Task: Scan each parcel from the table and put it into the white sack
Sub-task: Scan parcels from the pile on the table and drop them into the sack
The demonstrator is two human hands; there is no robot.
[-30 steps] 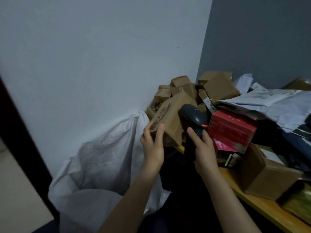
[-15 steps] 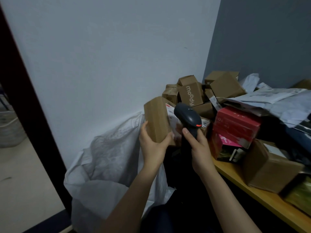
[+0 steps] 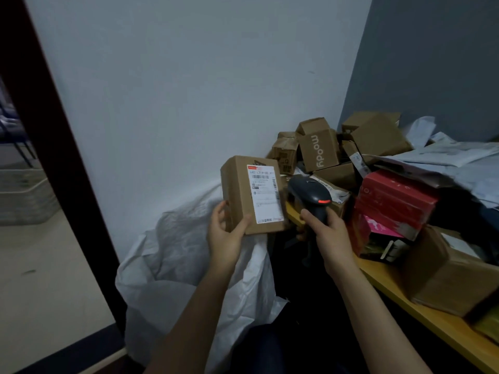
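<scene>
One parcel (image 3: 243, 195) upright above white sack (image 3: 172, 252) | L hand (image 3: 226, 236) grips its base | R hand (image 3: 329, 238) grips scanner (image 3: 310, 195) beside sack | step: prob scan | next: aim at label barcode, then drop into sack

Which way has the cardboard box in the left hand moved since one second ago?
Yes. The cardboard box has come left, away from the moody box, toward the white sack; its label now faces the camera.
</scene>
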